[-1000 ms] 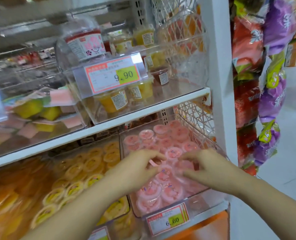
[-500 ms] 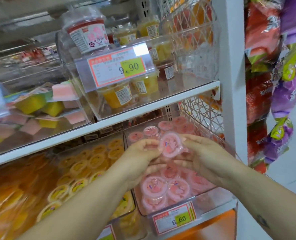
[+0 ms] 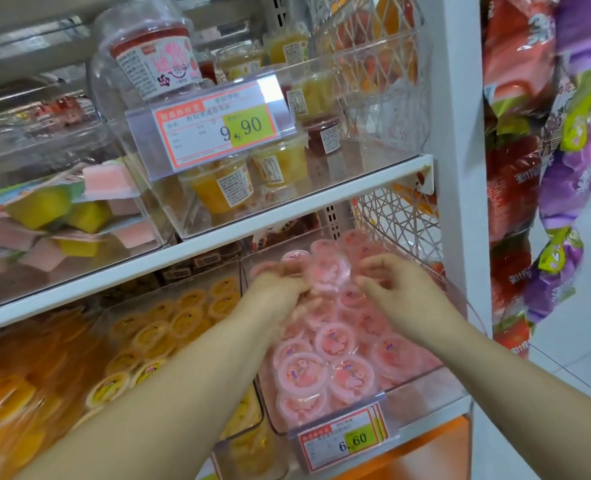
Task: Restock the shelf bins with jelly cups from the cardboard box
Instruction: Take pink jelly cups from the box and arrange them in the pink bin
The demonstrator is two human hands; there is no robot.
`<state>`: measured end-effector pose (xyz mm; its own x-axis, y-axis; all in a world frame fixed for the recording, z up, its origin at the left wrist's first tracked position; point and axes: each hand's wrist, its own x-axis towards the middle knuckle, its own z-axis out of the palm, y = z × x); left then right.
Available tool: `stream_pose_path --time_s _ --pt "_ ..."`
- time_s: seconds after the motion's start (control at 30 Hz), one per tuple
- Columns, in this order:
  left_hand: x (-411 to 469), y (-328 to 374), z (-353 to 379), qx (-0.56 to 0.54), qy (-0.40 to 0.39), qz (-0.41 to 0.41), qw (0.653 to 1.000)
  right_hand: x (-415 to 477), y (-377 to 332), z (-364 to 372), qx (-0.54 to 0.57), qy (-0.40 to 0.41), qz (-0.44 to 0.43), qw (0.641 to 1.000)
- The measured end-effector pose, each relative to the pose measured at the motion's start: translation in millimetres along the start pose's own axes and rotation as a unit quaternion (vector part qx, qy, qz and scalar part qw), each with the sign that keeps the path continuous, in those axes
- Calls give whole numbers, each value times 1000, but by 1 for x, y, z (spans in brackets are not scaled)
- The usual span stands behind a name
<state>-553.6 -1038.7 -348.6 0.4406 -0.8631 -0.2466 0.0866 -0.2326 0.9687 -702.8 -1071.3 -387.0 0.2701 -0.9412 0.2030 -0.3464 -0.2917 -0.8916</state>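
Note:
A clear bin [image 3: 429, 389] on the lower shelf holds several pink jelly cups [image 3: 335, 341] lying lid-up. Both my hands reach into its back half. One pink jelly cup [image 3: 329, 273] is tilted up between them, above the pile. My left hand [image 3: 280, 294] holds this cup at its lower left edge with curled fingers, though blur hides the exact grip. My right hand [image 3: 396, 289] is just right of the cup, fingers loosely curled and a little off it. The cardboard box is out of view.
Left of the pink bin sits a bin of yellow jelly cups [image 3: 155, 336]. The white shelf board [image 3: 287, 216] above carries a bin with a 9.90 tag [image 3: 217, 131]. A 6.60 tag [image 3: 344, 441] fronts the pink bin. A white post [image 3: 460, 168] and hanging snack bags [image 3: 564, 174] stand at right.
Both hands lifted a pink cup off the pile and carried it toward the back of the bin. My right hand's fingers have since come off the cup.

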Motion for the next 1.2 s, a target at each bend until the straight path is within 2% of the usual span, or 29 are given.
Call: stream_pose_path --time_s 0.07,0.17,0.23,0.4,0.5,0.57,0.63,0.73,0.83,0.87,0.93,1.0,1.1,1.2 --pt "17 7 3 -13 43 -7 999 4 9 -9 -210 -39 -54 975" --pt "34 6 15 16 62 -20 998 1 17 -12 -372 -133 -35 918" --pt "39 4 24 38 58 -34 997 -1 21 -12 -399 -143 -36 905" --pt "59 -1 30 99 97 -40 990 -1 30 -16 -399 -134 -62 905" --pt "63 -4 34 75 79 -63 992 -1 30 -16 -399 -133 -64 905" --pt "63 -5 37 76 68 -55 993 -1 30 -16 -400 -131 -72 904" --pt "69 -6 34 143 71 -26 987 -1 31 -15 -398 -129 -76 905" --pt "69 -3 26 293 69 32 953 -2 31 -17 -387 -127 -79 910" --pt "54 8 16 485 50 124 864 -3 22 -16 -362 -109 -93 921" --pt "45 11 11 514 43 162 841 -4 18 -14 -352 -100 -104 925" --pt "23 13 -5 540 21 223 811 -6 6 -9 -320 -101 -126 934" --pt "0 8 -26 565 11 268 780 -12 -8 -1 -271 -159 -127 941" --pt "-24 -5 -55 593 22 298 747 -20 -21 11 -237 -256 -138 927" --pt "-33 -15 -73 608 25 309 731 -26 -29 22 -222 -297 -155 916"
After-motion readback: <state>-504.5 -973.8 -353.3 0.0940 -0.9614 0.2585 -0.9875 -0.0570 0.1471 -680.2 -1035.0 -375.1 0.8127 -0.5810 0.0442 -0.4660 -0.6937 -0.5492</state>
